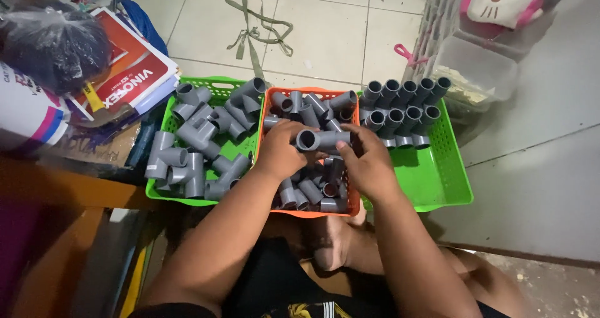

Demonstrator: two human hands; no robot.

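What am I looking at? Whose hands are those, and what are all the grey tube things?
There is no machine here, just a person sitting on the floor. The camera sits on their head and looks down, so you see their own arms. The left hand and right hand together hold one grey pipe piece over an orange basket full of short grey pipe pieces. To the left, a green basket holds T-shaped pipe joints. To the right, another green basket has pipe pieces lined up in neat rows. Beyond them is a tiled floor.
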